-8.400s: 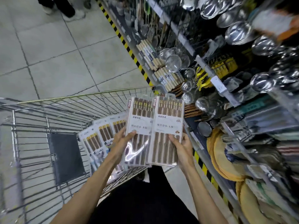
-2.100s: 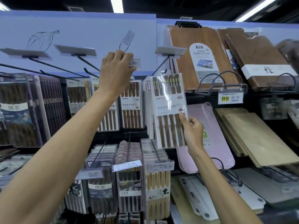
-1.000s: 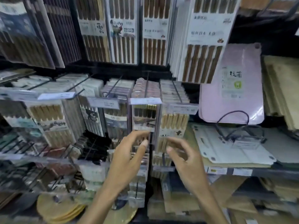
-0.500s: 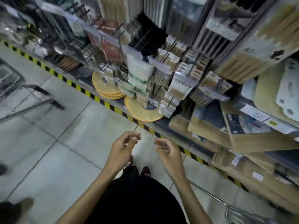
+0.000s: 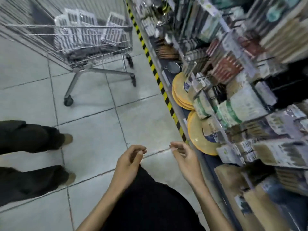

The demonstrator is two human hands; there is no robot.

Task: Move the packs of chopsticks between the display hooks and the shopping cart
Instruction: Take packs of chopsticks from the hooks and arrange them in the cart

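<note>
Two empty: left hand [image 5: 129, 161] and right hand [image 5: 185, 160] low in frame, fingers loosely curled, gripping nothing. Packs of chopsticks [image 5: 75, 29] heaped in the shopping cart [image 5: 103, 72], upper left. Between carries, seemingly; next, a reach into the cart for a pack.

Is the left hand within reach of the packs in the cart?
Probably not: the left hand hangs empty by the body, and the packs lie in the cart across open floor.
</note>
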